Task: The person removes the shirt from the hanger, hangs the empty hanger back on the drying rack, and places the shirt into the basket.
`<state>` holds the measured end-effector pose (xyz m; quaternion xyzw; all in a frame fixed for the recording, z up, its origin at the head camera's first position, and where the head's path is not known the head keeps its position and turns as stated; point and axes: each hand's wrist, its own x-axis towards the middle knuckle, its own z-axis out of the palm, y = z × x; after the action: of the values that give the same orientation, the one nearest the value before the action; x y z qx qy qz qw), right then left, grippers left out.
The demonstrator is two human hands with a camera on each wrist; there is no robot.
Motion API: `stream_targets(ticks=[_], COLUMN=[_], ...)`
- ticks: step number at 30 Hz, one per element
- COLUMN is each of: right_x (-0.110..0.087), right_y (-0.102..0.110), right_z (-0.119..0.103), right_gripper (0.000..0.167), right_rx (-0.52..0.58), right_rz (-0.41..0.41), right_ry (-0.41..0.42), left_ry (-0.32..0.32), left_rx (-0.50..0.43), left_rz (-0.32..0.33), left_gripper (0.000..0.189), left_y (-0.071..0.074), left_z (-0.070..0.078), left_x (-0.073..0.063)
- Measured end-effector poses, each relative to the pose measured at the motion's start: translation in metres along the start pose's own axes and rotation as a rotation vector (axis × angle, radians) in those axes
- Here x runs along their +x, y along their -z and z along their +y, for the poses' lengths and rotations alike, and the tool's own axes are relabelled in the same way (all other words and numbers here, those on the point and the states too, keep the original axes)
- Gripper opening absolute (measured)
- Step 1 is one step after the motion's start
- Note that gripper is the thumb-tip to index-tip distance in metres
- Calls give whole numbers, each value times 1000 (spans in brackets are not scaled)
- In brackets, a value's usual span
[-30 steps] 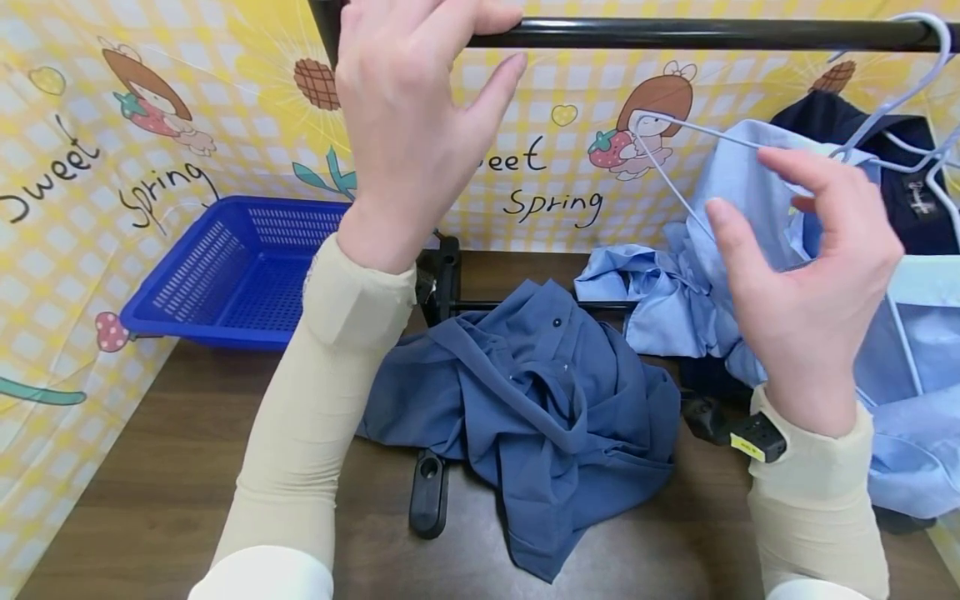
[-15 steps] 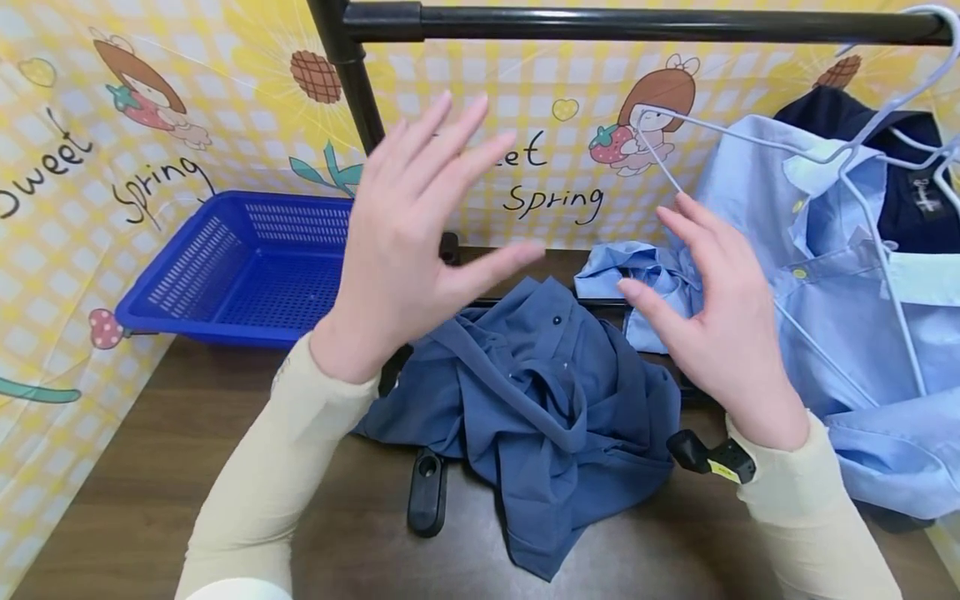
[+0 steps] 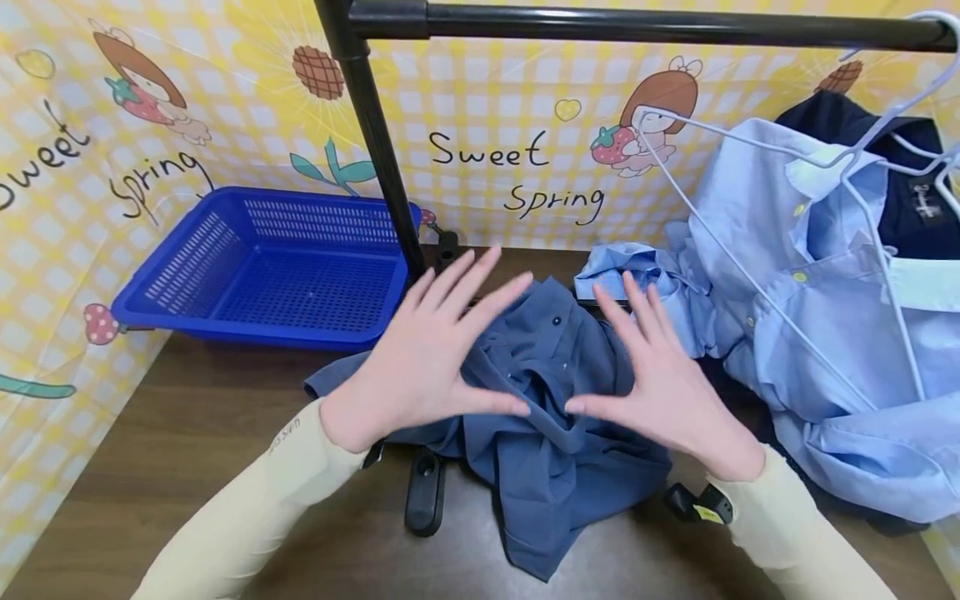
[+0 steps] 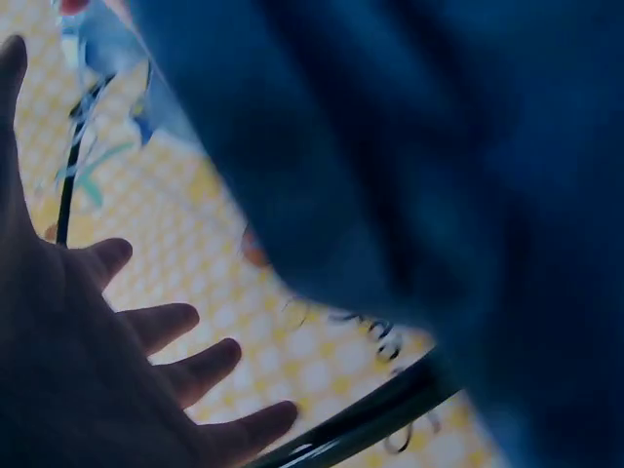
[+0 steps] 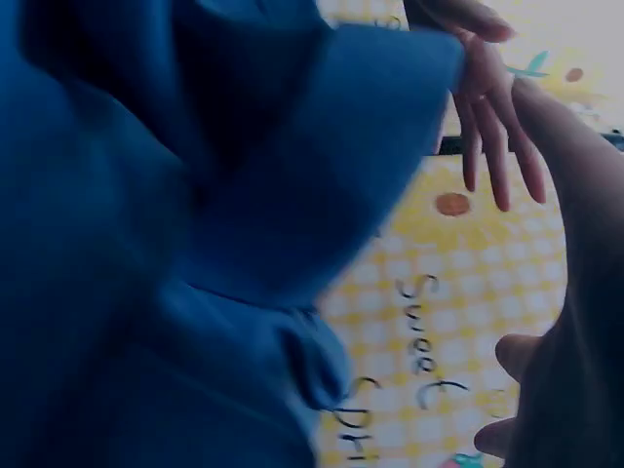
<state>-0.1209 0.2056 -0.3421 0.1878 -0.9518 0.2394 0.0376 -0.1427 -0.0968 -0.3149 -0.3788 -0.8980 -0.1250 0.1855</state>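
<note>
A crumpled dark blue-grey shirt [image 3: 540, 500] lies in a heap on the wooden table, its buttoned part uppermost. Over its left side my left hand [image 3: 427, 358] is spread, fingers straight and holding nothing. My right hand [image 3: 660, 383] mirrors it over the shirt's right side, fingers also straight and apart. Both thumbs point toward each other above the middle of the heap. In the left wrist view the shirt [image 4: 390, 146] fills the right side beside my spread fingers. The right wrist view has the shirt [image 5: 244, 195] on the left, with both hands visible.
A blue plastic basket [image 3: 247, 333] stands at the back left, behind a black rack post [image 3: 382, 158]. The rack's bar [image 3: 637, 25] crosses the top. At right, light blue shirts [image 3: 750, 200] and a white wire hanger [image 3: 750, 283] hang. A black rack foot [image 3: 425, 500] sits in front.
My left hand has let go of the rack bar and come down over the dark shirt. My right hand has moved left and down from beside the hanger to above the same shirt.
</note>
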Motion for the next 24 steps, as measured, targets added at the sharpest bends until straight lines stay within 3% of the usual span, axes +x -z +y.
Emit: stream_targets(ticks=[7,11,16,20,24], right_x=[-25,-28,-14,4,22], right_y=[-28,-54,-80,-84,-82], right_z=[-6,-9,4,17,26], right_gripper=[138,144,142,141,139], right_rx=[-12,-56,-148,-139,-53], right_rz=[-138,-157,-89,-83,-159], right_ry=[24,59,67,60,44], left_ry=[87,131,128,116,111], left_rx=[-18,-40,-34,-10,11], left_rz=[-276,-327,-394,-456,-459], left_gripper=[115,125,131,129,125], left_y=[-30,-46,-65,-74,-78], left_z=[9,5,-3,-6,-9], left_x=[-28,-37,-41,-40,-37])
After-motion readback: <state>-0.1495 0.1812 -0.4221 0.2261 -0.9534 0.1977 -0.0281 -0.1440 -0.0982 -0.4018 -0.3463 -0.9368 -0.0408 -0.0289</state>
